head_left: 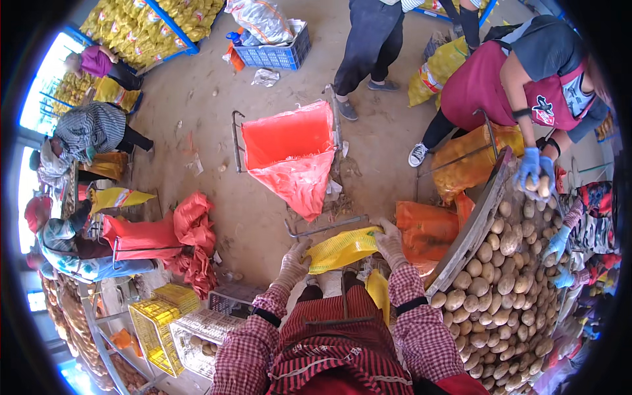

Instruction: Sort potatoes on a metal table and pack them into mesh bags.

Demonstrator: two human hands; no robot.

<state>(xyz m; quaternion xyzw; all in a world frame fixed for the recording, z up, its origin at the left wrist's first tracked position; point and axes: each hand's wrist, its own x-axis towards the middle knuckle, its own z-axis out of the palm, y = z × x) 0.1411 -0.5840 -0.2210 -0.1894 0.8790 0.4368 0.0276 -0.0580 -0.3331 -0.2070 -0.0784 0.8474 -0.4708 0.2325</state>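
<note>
Gloved, my left hand (295,262) grips the left end of a yellow mesh bag (343,250). The opposite end is in my right hand (391,239), also gloved, so the bag spans the gap between them. Just beyond the bag lies a metal bar (328,227) of a bag stand. Another metal bar (340,320) crosses in front of my striped apron (335,340). Farther out, a red woven sack (291,143) hangs with its mouth spread on a metal stand (238,140).
To my right, potatoes (493,296) cover a table with a wooden edge (469,232); co-workers' gloved hands (533,170) handle some. Orange sacks (427,229) stand beside it. Yellow crates (158,326) and a white crate (197,340) are at left. A blue crate (276,54) sits ahead.
</note>
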